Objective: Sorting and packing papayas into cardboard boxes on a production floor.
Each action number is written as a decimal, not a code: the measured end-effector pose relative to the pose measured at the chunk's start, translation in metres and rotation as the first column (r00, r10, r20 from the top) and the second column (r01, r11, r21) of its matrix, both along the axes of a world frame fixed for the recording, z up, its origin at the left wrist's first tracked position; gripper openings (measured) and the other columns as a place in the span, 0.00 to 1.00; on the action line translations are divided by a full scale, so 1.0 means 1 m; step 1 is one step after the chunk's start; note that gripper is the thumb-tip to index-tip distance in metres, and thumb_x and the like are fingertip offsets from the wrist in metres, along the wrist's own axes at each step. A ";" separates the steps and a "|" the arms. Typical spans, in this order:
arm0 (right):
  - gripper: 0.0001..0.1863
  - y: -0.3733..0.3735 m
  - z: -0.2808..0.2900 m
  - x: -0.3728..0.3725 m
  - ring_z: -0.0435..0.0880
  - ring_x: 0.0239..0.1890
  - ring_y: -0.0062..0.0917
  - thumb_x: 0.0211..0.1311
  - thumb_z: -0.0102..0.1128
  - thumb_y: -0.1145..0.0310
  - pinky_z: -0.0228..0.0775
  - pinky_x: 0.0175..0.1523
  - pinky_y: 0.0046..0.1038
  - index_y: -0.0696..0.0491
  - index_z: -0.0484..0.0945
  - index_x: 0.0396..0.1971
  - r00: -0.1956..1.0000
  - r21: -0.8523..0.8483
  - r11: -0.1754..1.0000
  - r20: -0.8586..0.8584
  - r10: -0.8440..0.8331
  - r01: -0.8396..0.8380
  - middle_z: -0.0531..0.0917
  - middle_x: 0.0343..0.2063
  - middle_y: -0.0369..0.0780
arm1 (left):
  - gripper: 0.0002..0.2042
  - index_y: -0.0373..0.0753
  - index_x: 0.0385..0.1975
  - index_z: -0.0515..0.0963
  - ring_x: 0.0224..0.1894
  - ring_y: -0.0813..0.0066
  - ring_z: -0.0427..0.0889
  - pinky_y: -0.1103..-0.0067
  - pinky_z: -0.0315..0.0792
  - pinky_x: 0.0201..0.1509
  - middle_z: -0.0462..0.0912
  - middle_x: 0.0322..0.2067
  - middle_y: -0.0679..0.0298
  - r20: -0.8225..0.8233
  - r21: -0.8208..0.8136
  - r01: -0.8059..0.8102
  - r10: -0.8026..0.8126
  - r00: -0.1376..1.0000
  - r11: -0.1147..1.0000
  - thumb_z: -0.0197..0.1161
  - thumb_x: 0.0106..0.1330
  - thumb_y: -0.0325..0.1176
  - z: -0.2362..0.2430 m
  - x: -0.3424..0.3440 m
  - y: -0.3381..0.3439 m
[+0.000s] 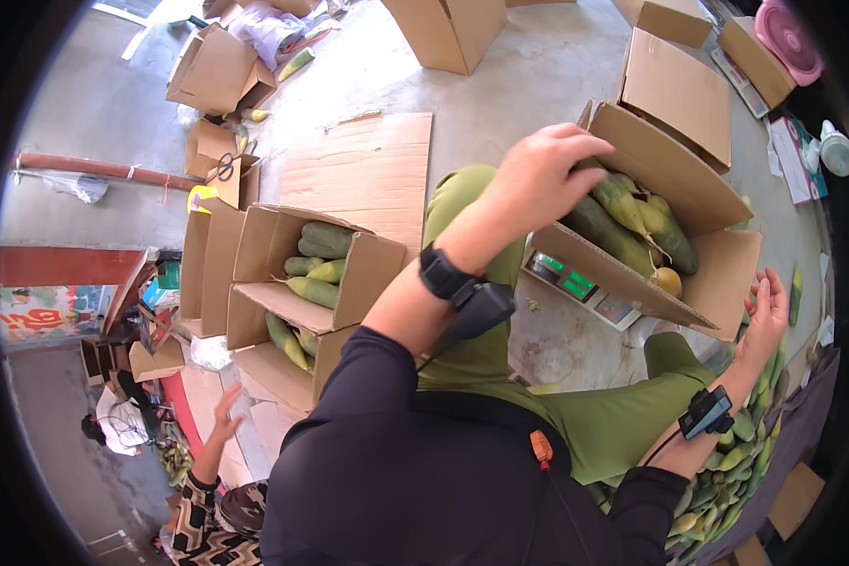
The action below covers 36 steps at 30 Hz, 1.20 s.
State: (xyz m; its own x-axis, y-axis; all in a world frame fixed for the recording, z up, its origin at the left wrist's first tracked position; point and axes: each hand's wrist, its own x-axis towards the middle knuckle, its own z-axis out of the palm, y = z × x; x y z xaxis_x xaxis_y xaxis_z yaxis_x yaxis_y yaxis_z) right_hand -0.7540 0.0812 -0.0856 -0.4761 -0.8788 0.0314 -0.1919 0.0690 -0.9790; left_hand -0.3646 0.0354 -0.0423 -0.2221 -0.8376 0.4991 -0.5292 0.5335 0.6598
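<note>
A cardboard box with raised flaps stands on a digital scale with a lit green display, between my legs. Inside the box lie several green radishes, some with thin root tails. My left hand is over the box's left rim, fingers curved and thumb apart; nothing shows between them. It partly hides the near radishes and that rim. My right hand is beside the right flap, its fingers spread and holding nothing. Each wrist carries a strapped black device.
Open boxes of green radishes stand at my left, beside a flat cardboard sheet. A radish heap lies at my lower right. Another person's hand shows at lower left. Far right are a pink lid and several boxes.
</note>
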 end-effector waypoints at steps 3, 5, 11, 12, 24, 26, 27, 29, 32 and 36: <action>0.15 -0.004 -0.005 0.006 0.73 0.38 0.12 0.66 0.55 0.66 0.66 0.39 0.15 0.54 0.76 0.50 1.000 0.007 1.000 0.006 -0.003 0.003 0.80 0.41 0.32 | 0.12 0.39 0.42 0.80 0.40 0.69 0.81 0.76 0.74 0.43 0.81 0.37 0.62 -0.026 0.091 -0.113 0.116 0.993 0.989 0.64 0.58 0.27 -0.003 0.046 0.012; 0.15 -0.005 -0.007 0.001 0.73 0.39 0.12 0.66 0.55 0.66 0.65 0.40 0.14 0.53 0.76 0.50 1.000 -0.008 1.000 0.026 0.015 -0.014 0.79 0.41 0.31 | 0.11 0.38 0.43 0.80 0.39 0.74 0.81 0.77 0.74 0.43 0.82 0.35 0.63 -0.011 0.141 -0.234 0.238 0.971 0.962 0.63 0.59 0.27 -0.009 0.074 0.021; 0.15 -0.011 -0.017 -0.007 0.72 0.40 0.12 0.66 0.55 0.65 0.65 0.40 0.14 0.53 0.75 0.50 1.000 0.023 1.000 0.016 -0.006 0.006 0.78 0.41 0.31 | 0.13 0.37 0.43 0.80 0.38 0.68 0.83 0.76 0.76 0.42 0.84 0.35 0.55 0.073 0.467 -0.508 0.542 0.838 0.723 0.62 0.59 0.33 -0.066 0.174 0.061; 0.15 -0.012 -0.020 -0.009 0.72 0.39 0.11 0.66 0.55 0.64 0.65 0.40 0.15 0.52 0.75 0.50 0.999 0.012 1.000 0.034 0.003 -0.004 0.78 0.41 0.31 | 0.13 0.37 0.43 0.80 0.38 0.68 0.83 0.76 0.76 0.42 0.84 0.35 0.55 0.078 0.459 -0.525 0.556 0.827 0.717 0.62 0.59 0.33 -0.076 0.196 0.069; 0.16 -0.021 -0.048 -0.042 0.73 0.38 0.11 0.67 0.53 0.65 0.66 0.41 0.16 0.53 0.74 0.52 0.991 0.019 0.996 -0.103 -0.086 0.088 0.78 0.40 0.31 | 0.24 0.37 0.50 0.75 0.47 0.57 0.77 0.69 0.71 0.53 0.79 0.43 0.51 0.497 -0.150 -0.906 0.823 0.276 0.395 0.68 0.51 0.35 -0.085 0.409 0.132; 0.16 -0.027 -0.054 -0.040 0.75 0.39 0.13 0.67 0.53 0.66 0.68 0.41 0.17 0.54 0.74 0.51 0.983 0.013 0.995 -0.157 -0.094 0.098 0.78 0.40 0.33 | 0.27 0.43 0.55 0.70 0.51 0.53 0.73 0.61 0.68 0.56 0.75 0.49 0.53 0.531 -0.124 -0.974 0.842 0.095 0.188 0.67 0.53 0.39 -0.089 0.462 0.162; 0.15 -0.026 -0.055 -0.041 0.76 0.39 0.15 0.67 0.53 0.67 0.70 0.42 0.19 0.55 0.74 0.51 0.966 0.005 0.991 -0.223 -0.127 0.132 0.78 0.41 0.35 | 0.29 0.45 0.57 0.69 0.53 0.54 0.73 0.61 0.69 0.56 0.74 0.51 0.53 0.601 -0.056 -0.997 0.799 0.011 0.056 0.66 0.53 0.41 -0.077 0.466 0.168; 0.16 -0.027 -0.060 -0.040 0.77 0.42 0.18 0.66 0.53 0.67 0.69 0.46 0.20 0.56 0.74 0.51 0.952 -0.008 0.990 -0.276 -0.134 0.137 0.79 0.42 0.36 | 0.29 0.48 0.59 0.67 0.59 0.57 0.69 0.59 0.70 0.57 0.72 0.56 0.57 0.703 -0.008 -0.989 0.703 -0.111 -0.148 0.65 0.55 0.42 -0.066 0.482 0.193; 0.16 -0.029 -0.065 -0.042 0.77 0.46 0.21 0.65 0.53 0.68 0.67 0.52 0.23 0.58 0.74 0.50 0.917 -0.009 0.991 -0.379 -0.126 0.132 0.79 0.45 0.38 | 0.31 0.53 0.61 0.64 0.61 0.60 0.67 0.58 0.68 0.58 0.69 0.58 0.63 0.782 0.045 -0.920 0.587 -0.211 -0.390 0.65 0.56 0.44 -0.061 0.502 0.238; 0.16 -0.031 -0.073 -0.050 0.77 0.47 0.23 0.65 0.53 0.68 0.66 0.54 0.24 0.58 0.76 0.49 0.895 0.012 0.992 -0.433 -0.108 0.125 0.80 0.46 0.39 | 0.26 0.46 0.56 0.70 0.59 0.56 0.67 0.61 0.67 0.59 0.72 0.55 0.57 0.774 0.029 -0.962 0.615 -0.150 -0.272 0.64 0.58 0.45 -0.089 0.518 0.288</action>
